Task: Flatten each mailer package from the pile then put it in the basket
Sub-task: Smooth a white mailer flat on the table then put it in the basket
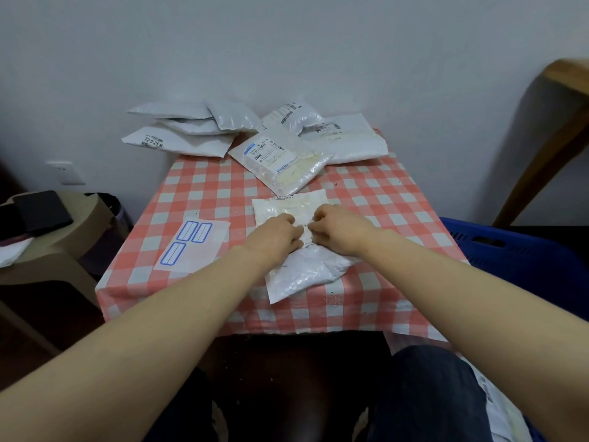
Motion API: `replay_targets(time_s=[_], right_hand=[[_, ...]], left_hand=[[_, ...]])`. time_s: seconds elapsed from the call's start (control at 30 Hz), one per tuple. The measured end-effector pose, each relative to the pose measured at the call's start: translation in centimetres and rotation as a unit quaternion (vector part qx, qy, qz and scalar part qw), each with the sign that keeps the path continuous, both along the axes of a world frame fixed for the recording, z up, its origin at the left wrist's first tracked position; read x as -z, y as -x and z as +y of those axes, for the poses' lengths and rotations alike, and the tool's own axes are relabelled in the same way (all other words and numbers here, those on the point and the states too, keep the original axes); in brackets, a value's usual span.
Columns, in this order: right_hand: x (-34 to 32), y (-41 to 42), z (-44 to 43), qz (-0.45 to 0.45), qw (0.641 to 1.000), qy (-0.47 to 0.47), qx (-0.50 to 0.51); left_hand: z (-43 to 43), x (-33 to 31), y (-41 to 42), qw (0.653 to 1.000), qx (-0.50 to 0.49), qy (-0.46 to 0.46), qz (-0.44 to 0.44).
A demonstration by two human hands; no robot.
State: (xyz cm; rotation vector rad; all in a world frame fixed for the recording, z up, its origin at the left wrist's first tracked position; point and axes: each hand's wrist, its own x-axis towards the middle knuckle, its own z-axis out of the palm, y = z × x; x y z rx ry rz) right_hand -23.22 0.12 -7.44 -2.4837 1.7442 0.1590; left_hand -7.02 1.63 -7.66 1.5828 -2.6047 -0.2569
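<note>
Head camera shows curled fingers point(292, 230) of the left hand point(275, 236) and right hand point(342, 231) pinching the middle of a white mailer point(302, 277) on the checked surface point(204, 193), pile point(255, 138) behind, blue basket point(510, 253) at right.

The left mailer point(178, 145) carried black print that read "12-5-25", followed by a character too blurred to make out. The middle mailer point(280, 161) bore a white shipping label with a blue logo, a barcode and fine print, and the rear mailer point(293, 114) and far-right mailer point(347, 141) bore barcode labels, all too small to read. The nearest mailer point(302, 272) showed a blurred line of print along its far edge, and the sticker sheet point(191, 244) on the worktop point(197, 193) held three blue-bordered labels with nothing written on them.
</note>
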Motion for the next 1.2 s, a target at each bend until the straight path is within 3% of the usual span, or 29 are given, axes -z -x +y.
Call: replay_targets(time_s=[0.17, 0.6, 0.97, 1.2], right_hand=[[-0.4, -0.3, 0.2, -0.004, 1.000, -0.014, -0.018], [-1.1, -1.4, 2.1, 0.027, 0.990, 0.138, -0.027], [0.0, -0.5, 1.5, 0.035, 0.998, 0.045, -0.029], [-0.4, -1.2, 1.1, -0.009, 0.995, 0.095, -0.021]], left_hand=[[-0.5, -0.3, 0.2, 0.999, -0.017, -0.027, -0.004], [0.3, 0.1, 1.1, 0.995, -0.061, 0.065, 0.052], [0.2, 1.1, 0.3, 0.999, -0.025, -0.021, -0.016], [-0.2, -0.3, 1.0, 0.999, -0.049, 0.005, 0.008]])
